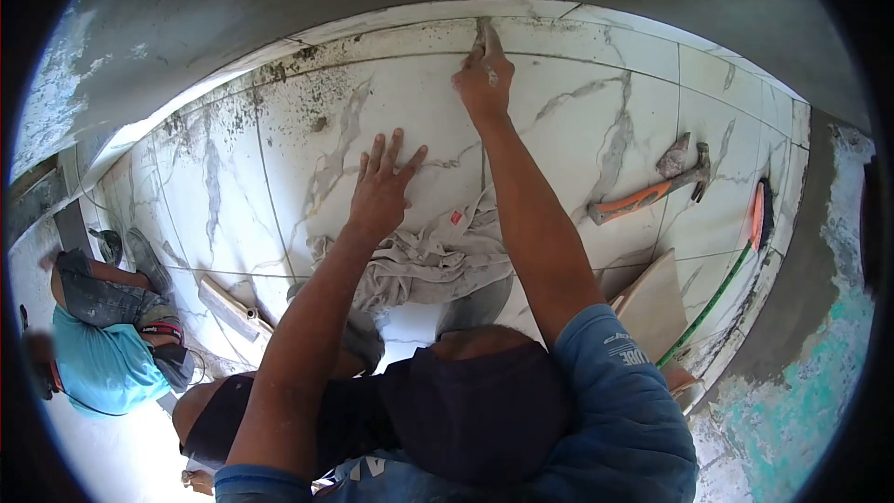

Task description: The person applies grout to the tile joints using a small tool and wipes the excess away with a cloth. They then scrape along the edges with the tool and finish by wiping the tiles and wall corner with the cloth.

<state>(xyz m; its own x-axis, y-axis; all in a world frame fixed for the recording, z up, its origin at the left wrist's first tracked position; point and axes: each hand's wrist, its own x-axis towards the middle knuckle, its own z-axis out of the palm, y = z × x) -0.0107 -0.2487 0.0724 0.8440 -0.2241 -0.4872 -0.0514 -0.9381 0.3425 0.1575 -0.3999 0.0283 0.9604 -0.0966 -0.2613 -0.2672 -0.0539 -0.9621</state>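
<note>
My left hand point(384, 182) lies flat on the white marble-patterned floor tile point(428, 112), fingers spread and nothing in it. Ahead of it, my right hand point(484, 82) reaches to the tile strip point(400, 42) along the foot of the wall. Its fingers are bent together with one stretched forward at a joint, beside a small grey patch. Whether they pinch something is too small to tell. Grey smears mark the back of this hand. A crumpled grey cloth point(428, 261) lies on the tiles just behind my left hand.
An orange-handled hammer point(652, 196) lies at right beside a greyish lump point(673, 156). Further right is an orange brush point(760, 214) with a green handle. A loose tile piece point(652, 307) lies nearer. Dark crumbs point(298, 93) dot the floor. Another person point(112, 345) sits at left.
</note>
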